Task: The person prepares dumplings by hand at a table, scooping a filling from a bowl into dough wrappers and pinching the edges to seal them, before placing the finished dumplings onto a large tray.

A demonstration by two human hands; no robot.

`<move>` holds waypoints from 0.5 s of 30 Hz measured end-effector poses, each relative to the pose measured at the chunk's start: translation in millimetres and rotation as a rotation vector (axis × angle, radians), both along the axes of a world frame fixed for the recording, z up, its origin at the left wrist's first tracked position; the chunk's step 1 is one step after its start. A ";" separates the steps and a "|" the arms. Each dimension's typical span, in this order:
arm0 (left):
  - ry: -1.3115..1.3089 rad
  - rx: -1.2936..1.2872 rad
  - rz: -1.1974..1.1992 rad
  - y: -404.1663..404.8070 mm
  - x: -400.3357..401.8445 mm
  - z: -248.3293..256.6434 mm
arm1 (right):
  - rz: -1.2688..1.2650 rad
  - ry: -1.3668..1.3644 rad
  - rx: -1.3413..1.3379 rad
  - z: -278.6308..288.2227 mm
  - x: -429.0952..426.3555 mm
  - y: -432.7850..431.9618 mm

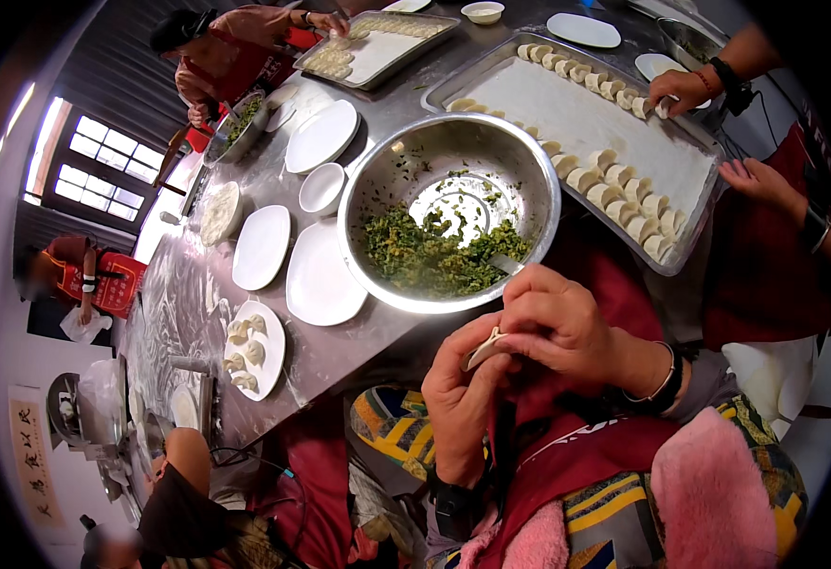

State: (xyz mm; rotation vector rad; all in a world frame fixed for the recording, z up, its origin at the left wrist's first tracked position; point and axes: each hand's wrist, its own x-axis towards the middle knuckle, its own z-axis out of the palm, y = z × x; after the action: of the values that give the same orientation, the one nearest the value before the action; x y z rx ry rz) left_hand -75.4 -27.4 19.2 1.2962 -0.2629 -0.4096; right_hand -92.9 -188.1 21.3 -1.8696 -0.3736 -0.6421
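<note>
My left hand (461, 398) and my right hand (564, 320) pinch a small folded dumpling (485, 348) between their fingertips, just off the table's edge. Beyond them stands a large stainless steel bowl (451, 299) with chopped green filling (422, 249) gathered on its near side. A flat metal utensil (506, 264) leans in the filling, its near end hidden by my right hand. To the right of the bowl lies a metal tray (671, 269) with rows of shaped dumplings (621, 192).
White plates (262, 247) and a small white bowl (322, 188) stand left of the steel bowl. One plate (273, 363) holds several dumplings. A co-worker's hand (678, 89) touches dumplings at the tray's far right. Other people work around the metal table (358, 348).
</note>
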 end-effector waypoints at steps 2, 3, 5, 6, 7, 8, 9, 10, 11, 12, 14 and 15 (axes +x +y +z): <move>-0.031 0.006 0.015 -2.1 0.1 -0.4 | 0.003 0.128 0.112 4.9 -3.0 0.9; -0.051 -0.007 0.026 -3.1 -0.3 -0.4 | 0.003 0.195 0.167 6.9 -4.7 1.0; -0.090 -0.031 0.045 -5.2 -0.6 -0.7 | -0.006 0.024 0.037 -0.5 0.3 -1.7; -0.089 -0.061 0.023 -5.1 1.8 -0.4 | -0.007 -0.061 -0.028 -3.8 2.6 -2.3; -0.068 -0.081 0.070 -7.6 1.7 1.2 | -0.009 -0.063 -0.013 -3.7 2.3 -2.4; -0.046 -0.102 0.116 -11.6 -0.2 3.9 | -0.011 -0.065 0.001 -3.0 1.3 -2.4; -0.025 -0.122 0.161 -14.6 -2.1 4.8 | -0.014 -0.067 0.016 -2.2 0.4 -2.1; -0.023 -0.129 0.169 -15.2 -1.8 1.1 | -0.012 -0.050 0.039 0.0 0.8 -1.1; -0.021 -0.135 0.178 -14.8 -0.5 -5.7 | -0.010 -0.034 0.062 2.4 1.6 0.3; -0.011 -0.142 0.180 -15.7 -0.8 -8.7 | -0.015 -0.010 0.083 2.8 0.4 0.8; -0.013 -0.140 0.163 -16.8 -2.8 -9.4 | -0.020 0.017 0.074 0.4 0.8 1.2; -0.019 -0.140 0.153 -18.0 -2.9 -8.6 | -0.023 0.025 0.070 -1.2 1.5 0.7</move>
State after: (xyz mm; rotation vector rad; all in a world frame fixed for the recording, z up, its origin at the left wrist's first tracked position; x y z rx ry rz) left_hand -78.2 -45.4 10.5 1.1742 -0.2030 -0.2451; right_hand -91.5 -187.4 20.1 -1.8158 -0.3105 -0.6390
